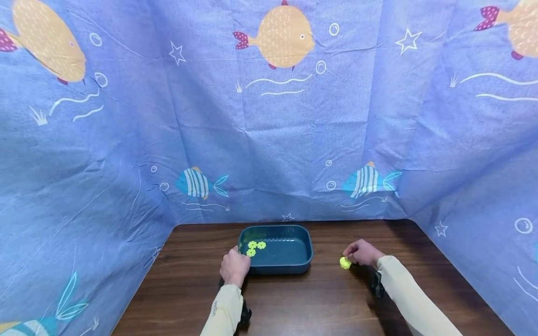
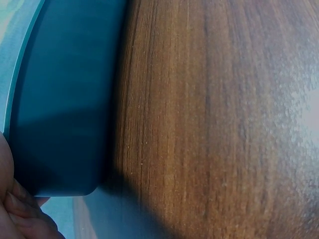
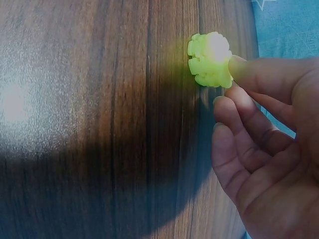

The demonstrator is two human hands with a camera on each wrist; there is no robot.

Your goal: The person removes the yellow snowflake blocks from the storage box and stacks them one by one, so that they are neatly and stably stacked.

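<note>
A dark teal rectangular plastic bin (image 1: 277, 269) stands on the table with several yellow-green flower-shaped pieces (image 1: 251, 252) inside, near its left end. My left hand (image 1: 234, 267) grips the rim at the bin's near left corner; most of that hand lies outside the left wrist view, where the bin wall (image 2: 65, 99) shows. Off to the right of the bin, my right hand (image 1: 364, 254) pinches a thick yellow-green flower-shaped piece (image 3: 210, 60) between thumb and fingertips. It looks layered, like stacked flowers, and is held close over the tabletop. The remaining fingers curl loosely beneath.
The brown wood-grain table (image 1: 294, 303) ends at a blue fish-print curtain (image 1: 277, 140) hanging at the back and both sides. Dark wrist devices (image 1: 376, 283) sit under the sleeves. Bright glare lies on the wood in the wrist views.
</note>
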